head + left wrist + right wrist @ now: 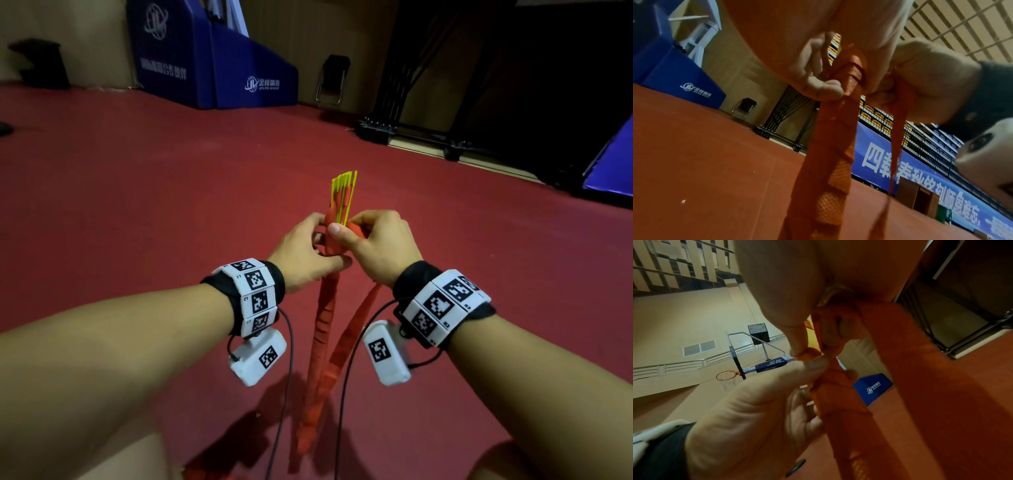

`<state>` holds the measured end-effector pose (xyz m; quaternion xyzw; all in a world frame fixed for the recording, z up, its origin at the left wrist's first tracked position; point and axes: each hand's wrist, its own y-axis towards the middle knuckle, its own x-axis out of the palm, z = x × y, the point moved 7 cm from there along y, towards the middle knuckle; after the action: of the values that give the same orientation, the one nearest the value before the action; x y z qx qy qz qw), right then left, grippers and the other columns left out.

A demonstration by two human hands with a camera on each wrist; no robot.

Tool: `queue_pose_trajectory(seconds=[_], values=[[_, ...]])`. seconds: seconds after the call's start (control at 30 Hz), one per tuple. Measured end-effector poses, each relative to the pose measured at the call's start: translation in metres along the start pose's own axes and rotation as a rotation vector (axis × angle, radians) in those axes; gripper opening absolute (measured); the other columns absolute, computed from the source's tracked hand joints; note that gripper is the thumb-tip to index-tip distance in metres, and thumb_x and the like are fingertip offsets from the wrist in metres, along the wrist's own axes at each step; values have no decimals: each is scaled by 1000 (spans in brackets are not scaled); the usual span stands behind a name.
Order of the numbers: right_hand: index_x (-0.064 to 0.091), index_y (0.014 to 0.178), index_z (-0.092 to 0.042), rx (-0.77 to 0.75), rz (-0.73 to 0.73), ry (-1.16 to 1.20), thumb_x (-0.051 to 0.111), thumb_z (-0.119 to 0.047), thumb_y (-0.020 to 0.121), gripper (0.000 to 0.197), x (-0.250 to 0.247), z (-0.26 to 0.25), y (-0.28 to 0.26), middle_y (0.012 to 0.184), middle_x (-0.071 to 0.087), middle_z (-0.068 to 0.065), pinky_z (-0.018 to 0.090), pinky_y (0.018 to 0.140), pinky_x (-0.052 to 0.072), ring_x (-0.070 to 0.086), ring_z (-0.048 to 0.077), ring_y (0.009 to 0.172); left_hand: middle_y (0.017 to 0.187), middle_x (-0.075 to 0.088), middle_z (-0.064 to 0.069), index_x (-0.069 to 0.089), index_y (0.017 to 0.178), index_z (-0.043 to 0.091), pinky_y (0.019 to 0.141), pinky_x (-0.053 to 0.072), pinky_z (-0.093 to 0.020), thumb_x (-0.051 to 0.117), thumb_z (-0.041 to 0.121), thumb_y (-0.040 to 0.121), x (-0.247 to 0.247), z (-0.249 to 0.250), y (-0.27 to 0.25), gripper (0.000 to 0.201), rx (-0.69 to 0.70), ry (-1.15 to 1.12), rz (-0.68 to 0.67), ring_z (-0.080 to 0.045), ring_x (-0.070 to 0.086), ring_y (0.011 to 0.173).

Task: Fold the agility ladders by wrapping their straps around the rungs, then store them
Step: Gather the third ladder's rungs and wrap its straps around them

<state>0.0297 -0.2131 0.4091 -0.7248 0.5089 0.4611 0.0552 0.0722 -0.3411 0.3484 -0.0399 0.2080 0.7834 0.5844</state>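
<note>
Two hands at frame centre, both clamped on rung bundle. Left hand (306, 254) fingers curled round wrapped orange strap (334, 240). Right hand (380, 245) pinches strap, thumb on top. Yellow rungs (344, 193) protrude upward, roughly six. Two strap tails (322, 329) hang down toward red floor (171, 192).

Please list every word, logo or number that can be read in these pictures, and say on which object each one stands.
"金陵": blue pad on the basketball hoop arm.
"四载春秋": start of the white text on the blue banner; the rest is cut off or blurred.
Blue padded base: round logo and white characters, too blurred to read.
Scoreboard: digits unreadable.
Wrist bands: square code marks, tiny figures unreadable.
</note>
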Motion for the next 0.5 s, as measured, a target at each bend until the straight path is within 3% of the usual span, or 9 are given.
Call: queue_pose_trajectory(seconds=[0.07,0.17,0.27,0.37,0.5], values=[[75,91,-13,1,5,17,70,-52,86,40,-1,8,4,90,73,3,26,71,42,65,20,89,85,67,5,61,113,21,58,54,-34,81,4,80,-1,-1,1,41,-6,-82,-43,-5,59,59],[72,81,-16,6,10,34,72,-51,85,35,-3,11,8,80,71,-3,23,68,39,62,15,78,97,67,-3,63,117,18,75,62,-44,77,1,84,-6,-3,2,40,-14,-126,-47,-15,68,80],[68,70,-17,1,15,56,73,-47,85,34,-5,8,7,65,67,-6,17,58,39,58,4,61,95,71,-3,66,112,17,66,59,-31,79,4,83,-9,-3,2,35,-1,-111,-4,-5,66,74],[66,66,-16,4,23,73,74,-45,85,36,-6,7,6,55,64,-7,9,48,35,54,-3,49,97,74,-7,70,112,14,62,53,-28,82,7,82,-11,-1,3,33,16,-111,17,-1,61,64],[67,67,-13,41,15,102,75,-48,84,39,-5,12,7,55,64,-5,13,46,35,52,-1,43,89,73,6,70,103,25,77,48,-25,85,16,79,-13,-1,3,30,33,-57,19,-1,63,76]])
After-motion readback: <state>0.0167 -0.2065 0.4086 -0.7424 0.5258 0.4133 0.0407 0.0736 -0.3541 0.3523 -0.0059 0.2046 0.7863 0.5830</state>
